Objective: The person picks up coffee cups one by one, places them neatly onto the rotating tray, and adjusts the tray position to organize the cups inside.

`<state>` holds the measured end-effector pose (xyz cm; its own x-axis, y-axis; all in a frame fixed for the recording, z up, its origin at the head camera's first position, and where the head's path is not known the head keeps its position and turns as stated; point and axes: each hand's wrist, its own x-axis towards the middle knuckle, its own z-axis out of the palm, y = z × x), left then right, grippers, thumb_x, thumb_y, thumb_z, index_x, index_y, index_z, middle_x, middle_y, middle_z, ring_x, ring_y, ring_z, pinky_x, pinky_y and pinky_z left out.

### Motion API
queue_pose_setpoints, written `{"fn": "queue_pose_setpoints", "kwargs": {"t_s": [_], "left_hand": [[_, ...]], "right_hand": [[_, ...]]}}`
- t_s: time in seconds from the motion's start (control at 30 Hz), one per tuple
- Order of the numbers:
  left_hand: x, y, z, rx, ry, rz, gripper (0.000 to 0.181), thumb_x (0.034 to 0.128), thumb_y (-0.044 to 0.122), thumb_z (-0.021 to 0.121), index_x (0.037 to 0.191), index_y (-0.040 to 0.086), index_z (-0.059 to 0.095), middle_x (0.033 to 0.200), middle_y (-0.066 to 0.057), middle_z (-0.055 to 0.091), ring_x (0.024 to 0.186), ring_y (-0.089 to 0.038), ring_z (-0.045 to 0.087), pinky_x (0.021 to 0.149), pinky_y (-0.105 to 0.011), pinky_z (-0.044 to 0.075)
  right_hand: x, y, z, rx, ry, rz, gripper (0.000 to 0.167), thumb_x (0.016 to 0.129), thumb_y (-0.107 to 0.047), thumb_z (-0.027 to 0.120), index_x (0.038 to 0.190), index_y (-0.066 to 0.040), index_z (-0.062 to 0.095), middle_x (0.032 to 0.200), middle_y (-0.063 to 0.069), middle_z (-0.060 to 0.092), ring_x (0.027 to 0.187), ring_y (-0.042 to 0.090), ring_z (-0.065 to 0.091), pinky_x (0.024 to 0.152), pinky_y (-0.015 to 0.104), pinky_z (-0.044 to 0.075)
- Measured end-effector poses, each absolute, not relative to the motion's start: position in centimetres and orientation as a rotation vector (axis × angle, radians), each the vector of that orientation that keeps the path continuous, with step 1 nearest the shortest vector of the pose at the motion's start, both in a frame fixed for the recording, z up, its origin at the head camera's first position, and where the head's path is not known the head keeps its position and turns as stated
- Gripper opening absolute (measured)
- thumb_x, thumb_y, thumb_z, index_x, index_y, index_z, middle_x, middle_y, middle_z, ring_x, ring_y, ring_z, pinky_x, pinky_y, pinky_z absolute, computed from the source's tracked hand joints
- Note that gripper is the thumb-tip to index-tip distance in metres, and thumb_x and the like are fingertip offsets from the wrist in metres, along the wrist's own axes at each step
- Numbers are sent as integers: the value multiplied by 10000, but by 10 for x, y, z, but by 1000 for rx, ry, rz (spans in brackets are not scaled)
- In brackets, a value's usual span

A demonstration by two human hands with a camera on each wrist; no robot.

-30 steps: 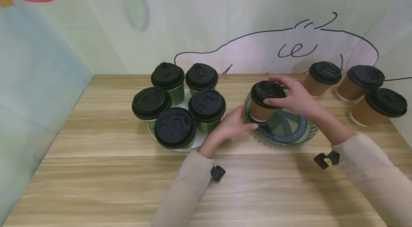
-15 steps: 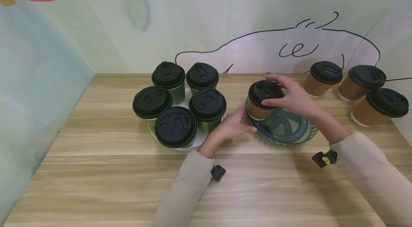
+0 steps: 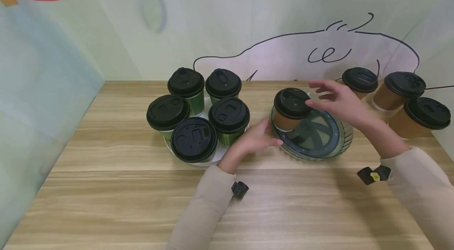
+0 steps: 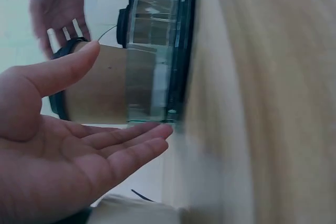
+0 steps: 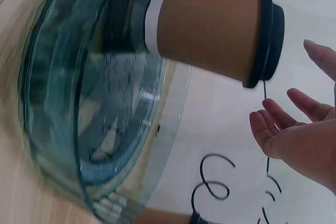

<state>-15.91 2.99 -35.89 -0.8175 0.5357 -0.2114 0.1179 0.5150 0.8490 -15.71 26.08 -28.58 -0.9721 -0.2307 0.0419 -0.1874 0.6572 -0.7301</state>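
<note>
A brown paper coffee cup with a black lid stands at the left inside a clear ribbed glass bowl. My right hand is apart from the cup, just right of its lid. In the right wrist view a gap shows between those spread fingers and the lid. My left hand lies beside the bowl's left wall, thumb extended toward the front rim. The left wrist view shows straight fingers at the bowl's side; whether they touch it I cannot tell.
Left of the bowl, a white plate carries several green cups with black lids. Three more brown lidded cups stand at the table's back right. A patterned wall rises behind the wooden table.
The brown cup shifted slightly left in the bowl, then my right hand let go of its lid and moved right. My left hand stays almost still.
</note>
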Motion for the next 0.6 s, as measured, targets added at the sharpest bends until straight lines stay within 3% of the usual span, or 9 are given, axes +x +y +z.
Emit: {"fn": "queue_pose_setpoints", "kwargs": {"t_s": [0.2,0.4,0.53,0.6], "left_hand": [[-158,29,-356,528,2290,1231,719,827,174,685,1405,15,287,1301,-184,479,1192,-280,455,948,-372,404],[-157,31,-358,548,2291,1260,763,813,145,696,1422,19,255,1392,-176,380,1268,-251,372,1013,-325,336],[-158,30,-359,556,2305,1253,766,821,174,690,1429,31,245,1406,-174,359,1277,-259,356,1021,-343,325],[-158,29,-359,531,2303,1247,751,828,196,684,1423,27,257,1389,-185,382,1263,-270,377,1005,-360,347]], "right_hand": [[-151,282,-283,-276,2854,-1130,542,888,-295,605,1348,-83,409,1331,111,436,1162,299,437,913,506,395],[-144,304,-282,-164,2871,-1083,539,889,-372,580,1344,-130,420,1268,109,499,1110,219,480,903,473,399],[-140,317,-282,-140,2895,-1041,518,900,-366,565,1335,-118,431,1266,132,503,1070,110,466,860,272,410],[-139,323,-283,-132,2913,-1006,516,909,-358,552,1338,-102,425,1268,149,495,1062,130,460,830,265,403]]}}
